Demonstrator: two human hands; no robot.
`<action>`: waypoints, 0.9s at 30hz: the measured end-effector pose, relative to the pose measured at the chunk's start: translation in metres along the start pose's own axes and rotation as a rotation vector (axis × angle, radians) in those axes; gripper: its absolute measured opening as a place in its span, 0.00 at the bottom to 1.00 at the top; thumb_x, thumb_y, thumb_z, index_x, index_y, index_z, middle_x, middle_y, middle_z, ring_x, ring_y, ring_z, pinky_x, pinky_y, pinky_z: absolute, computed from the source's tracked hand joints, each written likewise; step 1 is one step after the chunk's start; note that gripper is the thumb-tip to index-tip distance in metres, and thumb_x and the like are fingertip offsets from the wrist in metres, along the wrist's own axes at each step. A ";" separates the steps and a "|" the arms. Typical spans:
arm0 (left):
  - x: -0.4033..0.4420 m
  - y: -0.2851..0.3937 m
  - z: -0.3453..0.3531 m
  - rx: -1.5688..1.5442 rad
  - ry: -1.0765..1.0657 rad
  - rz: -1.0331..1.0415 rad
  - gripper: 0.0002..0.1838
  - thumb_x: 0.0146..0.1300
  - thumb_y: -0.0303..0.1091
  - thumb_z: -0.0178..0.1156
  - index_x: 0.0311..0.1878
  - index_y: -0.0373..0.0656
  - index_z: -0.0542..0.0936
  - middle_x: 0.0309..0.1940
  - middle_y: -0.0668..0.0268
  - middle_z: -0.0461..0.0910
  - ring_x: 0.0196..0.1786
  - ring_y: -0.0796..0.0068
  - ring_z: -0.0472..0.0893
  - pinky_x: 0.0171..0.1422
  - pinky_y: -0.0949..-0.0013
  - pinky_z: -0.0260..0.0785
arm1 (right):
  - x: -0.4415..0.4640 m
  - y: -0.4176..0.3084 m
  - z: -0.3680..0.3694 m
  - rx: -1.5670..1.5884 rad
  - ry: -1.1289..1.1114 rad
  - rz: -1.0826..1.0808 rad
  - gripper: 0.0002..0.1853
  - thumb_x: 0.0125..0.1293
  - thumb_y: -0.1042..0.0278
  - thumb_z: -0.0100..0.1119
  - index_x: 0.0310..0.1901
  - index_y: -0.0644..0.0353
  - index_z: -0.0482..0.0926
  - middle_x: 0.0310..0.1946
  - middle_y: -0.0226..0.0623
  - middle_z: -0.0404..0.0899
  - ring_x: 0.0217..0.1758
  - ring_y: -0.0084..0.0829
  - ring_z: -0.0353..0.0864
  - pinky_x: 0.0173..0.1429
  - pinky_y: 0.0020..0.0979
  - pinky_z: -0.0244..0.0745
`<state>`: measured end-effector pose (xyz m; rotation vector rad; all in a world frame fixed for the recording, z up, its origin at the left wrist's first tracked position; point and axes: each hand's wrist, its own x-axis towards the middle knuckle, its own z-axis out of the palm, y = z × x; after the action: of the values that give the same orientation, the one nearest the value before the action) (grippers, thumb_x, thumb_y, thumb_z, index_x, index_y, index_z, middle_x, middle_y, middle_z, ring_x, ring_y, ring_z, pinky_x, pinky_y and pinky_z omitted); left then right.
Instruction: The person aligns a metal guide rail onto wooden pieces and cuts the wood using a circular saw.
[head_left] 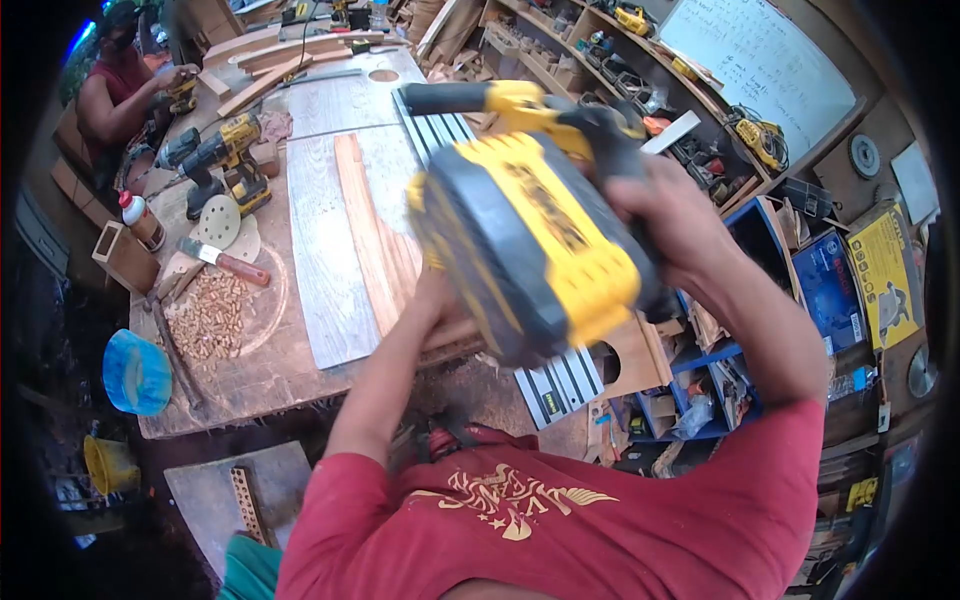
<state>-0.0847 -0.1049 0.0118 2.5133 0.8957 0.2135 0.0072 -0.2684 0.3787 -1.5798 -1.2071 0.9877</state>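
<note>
My right hand (665, 205) is wrapped round the rear handle of a yellow and black cordless circular saw (530, 225). The saw is large and slightly blurred, with its battery end toward me. Beneath it runs a metal guide rail (562, 388), visible at both ends; whether the saw touches it I cannot tell. My left hand (436, 292) reaches behind the saw's left side, by a reddish-brown wooden board (368, 230); its fingers are hidden. That board lies on a grey wood-grain panel (320, 225) across the workbench (225, 385).
Cordless drills (228, 160), sanding discs (222, 222), a putty knife (225, 260), wood dowels (212, 315) and a blue tape roll (137, 372) lie on the left. A co-worker (125, 100) handles a tool at far left. Blue shelving (745, 225) stands close on the right.
</note>
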 end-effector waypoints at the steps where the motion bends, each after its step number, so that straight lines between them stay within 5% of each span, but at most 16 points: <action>1: -0.001 -0.004 0.003 0.065 -0.016 0.010 0.60 0.52 0.71 0.68 0.79 0.37 0.60 0.81 0.52 0.55 0.84 0.47 0.51 0.85 0.38 0.42 | -0.018 0.005 -0.017 -0.054 0.010 0.040 0.18 0.54 0.73 0.61 0.48 0.68 0.79 0.27 0.36 0.78 0.27 0.27 0.79 0.31 0.31 0.76; 4: -0.001 -0.003 -0.003 0.158 -0.047 0.017 0.63 0.49 0.74 0.69 0.78 0.37 0.61 0.81 0.54 0.56 0.83 0.47 0.52 0.85 0.37 0.41 | -0.055 0.031 -0.046 -0.165 0.086 0.105 0.22 0.52 0.75 0.59 0.51 0.70 0.78 0.24 0.38 0.78 0.22 0.28 0.78 0.31 0.30 0.76; 15: -0.003 0.010 -0.018 0.137 -0.121 -0.105 0.68 0.42 0.77 0.72 0.78 0.36 0.62 0.83 0.52 0.48 0.84 0.39 0.45 0.86 0.37 0.35 | -0.093 0.147 -0.093 0.120 0.156 0.248 0.25 0.51 0.76 0.59 0.55 0.71 0.78 0.45 0.41 0.84 0.34 0.28 0.84 0.40 0.29 0.81; 27: 0.002 0.020 -0.027 0.158 -0.163 -0.140 0.71 0.35 0.68 0.80 0.79 0.36 0.59 0.83 0.52 0.50 0.83 0.39 0.49 0.84 0.32 0.38 | -0.093 0.174 -0.074 0.125 0.045 0.230 0.22 0.57 0.77 0.57 0.55 0.70 0.78 0.38 0.40 0.84 0.27 0.26 0.82 0.33 0.30 0.80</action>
<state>-0.0800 -0.1075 0.0446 2.5524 1.0522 -0.1105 0.1042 -0.3947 0.2409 -1.6571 -0.9288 1.1440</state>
